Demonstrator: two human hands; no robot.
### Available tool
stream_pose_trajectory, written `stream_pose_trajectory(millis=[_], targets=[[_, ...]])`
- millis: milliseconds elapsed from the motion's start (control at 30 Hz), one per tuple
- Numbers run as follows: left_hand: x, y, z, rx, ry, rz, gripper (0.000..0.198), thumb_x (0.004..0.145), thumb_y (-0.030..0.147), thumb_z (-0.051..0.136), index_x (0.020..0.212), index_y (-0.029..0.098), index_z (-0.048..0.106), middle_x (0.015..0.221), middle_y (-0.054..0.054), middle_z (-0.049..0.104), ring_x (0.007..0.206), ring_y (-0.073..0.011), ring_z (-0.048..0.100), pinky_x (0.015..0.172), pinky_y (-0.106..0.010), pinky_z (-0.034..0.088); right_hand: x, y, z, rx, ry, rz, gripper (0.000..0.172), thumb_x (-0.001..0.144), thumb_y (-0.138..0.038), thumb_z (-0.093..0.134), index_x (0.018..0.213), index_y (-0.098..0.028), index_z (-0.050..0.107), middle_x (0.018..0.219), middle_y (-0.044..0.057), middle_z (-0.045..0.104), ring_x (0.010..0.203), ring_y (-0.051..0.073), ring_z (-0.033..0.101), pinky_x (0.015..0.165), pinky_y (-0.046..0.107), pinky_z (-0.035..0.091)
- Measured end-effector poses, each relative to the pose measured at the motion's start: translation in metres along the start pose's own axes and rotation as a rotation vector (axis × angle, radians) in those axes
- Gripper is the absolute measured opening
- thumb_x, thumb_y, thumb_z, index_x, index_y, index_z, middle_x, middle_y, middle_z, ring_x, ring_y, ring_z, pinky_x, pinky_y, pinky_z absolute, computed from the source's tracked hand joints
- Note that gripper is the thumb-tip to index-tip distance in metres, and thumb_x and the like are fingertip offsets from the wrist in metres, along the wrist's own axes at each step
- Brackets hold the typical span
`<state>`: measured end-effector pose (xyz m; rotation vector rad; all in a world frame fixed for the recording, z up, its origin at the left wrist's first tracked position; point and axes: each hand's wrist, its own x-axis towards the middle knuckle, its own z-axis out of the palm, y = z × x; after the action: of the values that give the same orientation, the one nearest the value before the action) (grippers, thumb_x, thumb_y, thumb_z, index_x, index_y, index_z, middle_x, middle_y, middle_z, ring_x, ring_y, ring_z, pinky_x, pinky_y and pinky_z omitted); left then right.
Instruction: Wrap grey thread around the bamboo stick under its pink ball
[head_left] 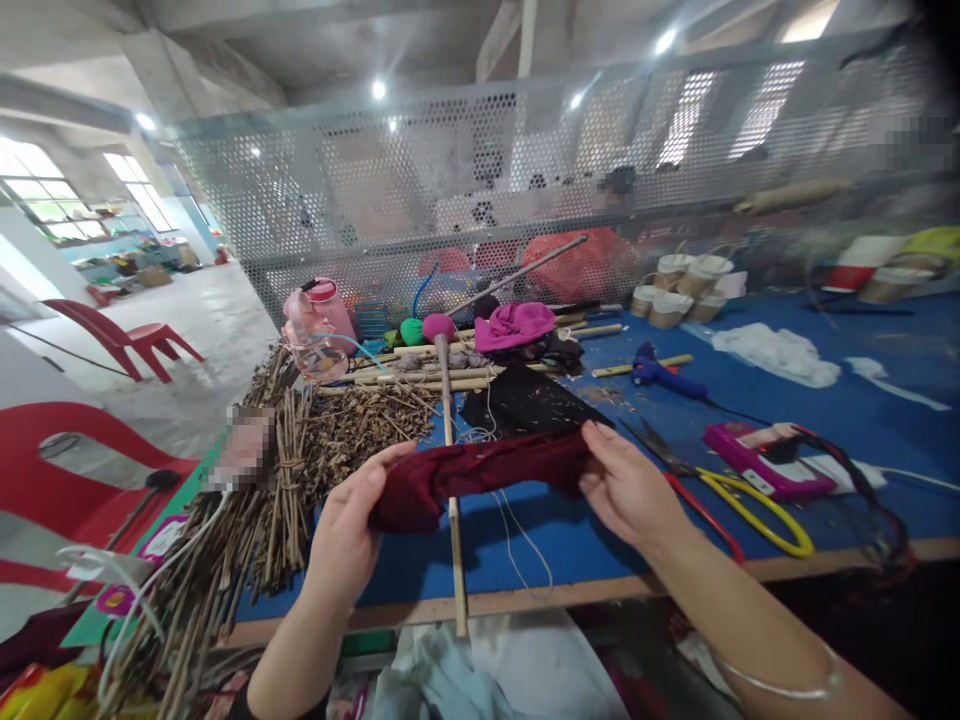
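A strip of dark red cloth is stretched sideways between my two hands above the blue table. My left hand pinches its left end, which hangs in a fold. At the right end, the fingers of my right hand are closed on the cloth. Under the strip lies a wooden stick topped by a magenta ball; its near end juts past the table's front edge. Black cloth lies just behind the strip, and a thin white string loops below it.
Bundled dry twigs cover the table's left side. On the right are black scissors with yellow handles, a blue glue gun and a purple-and-white device. Small pots stand before the perforated metal screen.
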<state>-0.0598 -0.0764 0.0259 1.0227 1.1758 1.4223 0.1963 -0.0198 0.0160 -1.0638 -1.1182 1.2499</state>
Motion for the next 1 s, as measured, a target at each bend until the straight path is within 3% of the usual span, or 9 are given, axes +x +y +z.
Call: stream_pose_trajectory(millis=[133, 300, 433, 567, 667, 767, 867, 933, 1000], targets=[[0.007, -0.001, 0.011, -0.474, 0.164, -0.253, 0.015, 0.072, 0.029, 0.057, 0.081, 0.018, 0.06, 0.077, -0.003, 0.067, 0.067, -0.0154, 0.063, 0.064, -0.028, 0.053, -0.005, 0.011, 0.021, 0.17, 0.047, 0.177, 0.026, 0.071, -0.048, 0.062, 0.079, -0.023, 0.059, 0.073, 0.0, 0.068, 0.069, 0.021, 0.065, 0.056, 0.03, 0.051], [0.014, -0.008, 0.015, -0.596, 0.286, -0.306, 0.022, 0.07, 0.012, 0.058, 0.09, 0.019, 0.052, 0.073, 0.002, 0.062, 0.057, -0.0094, 0.059, 0.054, -0.02, 0.049, -0.011, 0.014, 0.017, 0.217, 0.022, 0.257, 0.024, 0.071, -0.044, 0.065, 0.081, -0.023, 0.059, 0.072, -0.002, 0.068, 0.066, 0.019, 0.065, 0.059, 0.029, 0.051], [0.014, -0.015, 0.022, -0.543, 0.138, -0.202, 0.018, 0.071, 0.022, 0.06, 0.087, 0.017, 0.052, 0.054, 0.007, 0.042, 0.045, -0.0055, 0.044, 0.047, -0.016, 0.039, -0.017, 0.007, 0.017, 0.278, -0.078, 0.279, 0.023, 0.069, -0.041, 0.067, 0.077, -0.022, 0.056, 0.067, -0.003, 0.066, 0.055, 0.015, 0.062, 0.052, 0.025, 0.047], [0.009, -0.015, 0.028, 0.079, -0.081, -0.084, 0.028, 0.066, 0.034, 0.067, 0.088, 0.017, 0.063, 0.057, 0.004, 0.049, 0.05, -0.0078, 0.044, 0.048, -0.018, 0.034, -0.018, 0.0, 0.021, 0.283, -0.136, 0.252, 0.025, 0.065, -0.038, 0.07, 0.072, -0.02, 0.054, 0.06, -0.002, 0.061, 0.049, 0.013, 0.057, 0.051, 0.023, 0.045], [0.006, -0.013, 0.03, 0.415, -0.157, 0.024, 0.017, 0.064, 0.031, 0.069, 0.07, 0.015, 0.068, 0.061, -0.001, 0.059, 0.058, -0.0111, 0.05, 0.055, -0.021, 0.037, -0.018, -0.004, 0.016, 0.194, -0.172, 0.229, 0.028, 0.067, -0.042, 0.068, 0.068, -0.019, 0.052, 0.053, -0.005, 0.052, 0.044, 0.009, 0.048, 0.048, 0.022, 0.041], [0.005, -0.014, 0.033, 0.308, -0.055, -0.011, 0.023, 0.07, 0.037, 0.064, 0.066, 0.014, 0.067, 0.063, -0.002, 0.061, 0.057, -0.0112, 0.051, 0.056, -0.021, 0.04, -0.019, -0.007, 0.006, -0.046, -0.244, 0.183, 0.035, 0.072, -0.048, 0.061, 0.061, -0.018, 0.047, 0.047, -0.006, 0.041, 0.041, 0.007, 0.037, 0.041, 0.019, 0.03], [0.01, -0.014, 0.043, 0.024, -0.067, -0.214, 0.027, 0.066, 0.04, 0.068, 0.069, 0.014, 0.064, 0.06, -0.001, 0.06, 0.051, -0.0105, 0.052, 0.051, -0.021, 0.041, -0.016, -0.01, -0.004, -0.268, -0.339, 0.153, 0.035, 0.078, -0.05, 0.054, 0.065, -0.018, 0.049, 0.05, -0.005, 0.041, 0.045, 0.007, 0.036, 0.044, 0.02, 0.03], [0.019, -0.013, 0.056, -0.105, -0.113, -0.343, 0.029, 0.063, 0.041, 0.07, 0.07, 0.015, 0.06, 0.056, 0.001, 0.058, 0.047, -0.0102, 0.052, 0.048, -0.021, 0.041, -0.007, -0.013, -0.012, -0.372, -0.322, 0.116, 0.035, 0.08, -0.051, 0.049, 0.069, -0.018, 0.049, 0.053, -0.005, 0.043, 0.047, 0.008, 0.038, 0.047, 0.021, 0.032], [0.032, -0.01, 0.071, -0.146, -0.162, -0.384, 0.027, 0.062, 0.038, 0.07, 0.069, 0.015, 0.058, 0.053, 0.003, 0.055, 0.045, -0.009, 0.051, 0.046, -0.019, 0.04, 0.005, -0.015, -0.024, -0.518, -0.222, 0.019, 0.033, 0.081, -0.05, 0.047, 0.072, -0.019, 0.049, 0.057, -0.004, 0.046, 0.05, 0.01, 0.041, 0.049, 0.022, 0.034]])
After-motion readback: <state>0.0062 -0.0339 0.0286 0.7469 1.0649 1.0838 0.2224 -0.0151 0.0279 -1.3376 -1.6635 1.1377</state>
